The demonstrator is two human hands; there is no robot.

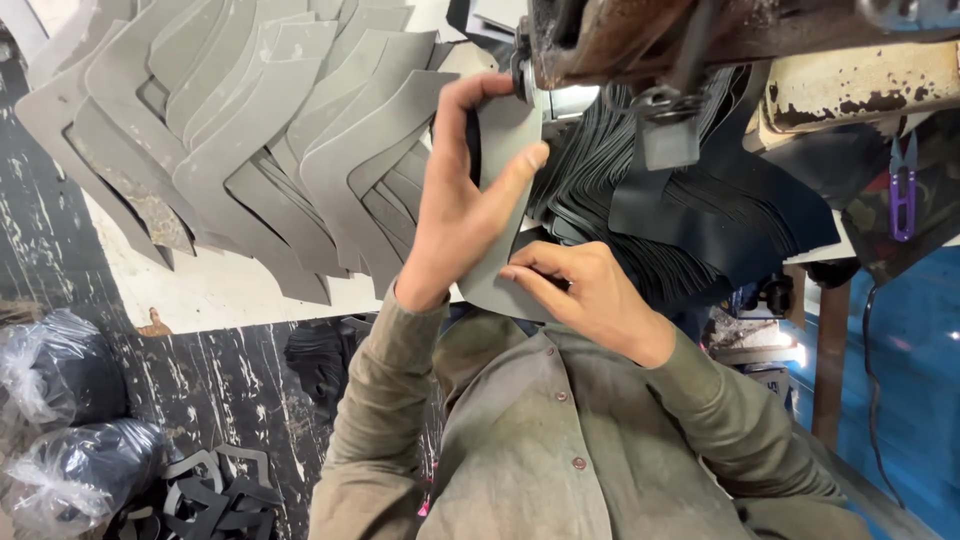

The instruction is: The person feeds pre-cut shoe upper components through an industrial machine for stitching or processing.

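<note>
- A big fan of grey cut pieces (250, 140) covers the pale worktable (210, 290), overlapping like shingles; beside it, under the machine, spreads a fan of black cut pieces (700, 215).
- Along the top edge sits the worn, rusty machine (700, 35), its head hanging over the black fan.
- Between the two fans, one grey piece (500, 200) is held up, long axis running from the machine head down toward the person's chest.
- The left hand (465, 190) is wrapped around the piece's upper part, thumb pressed on its face, fingers curled over the top edge right by the machine — it is the hand nearer the machine.
- The right hand (590, 290) pinches the lower end of the same piece, fingertips pressed on it, close to the body.
- On the dark floor, clear plastic bags (65, 420) stand stuffed with dark material; loose black offcuts (215, 495) lie just beside them.
- Purple thread snips (903, 185) rest at the right, well apart from both hands.
</note>
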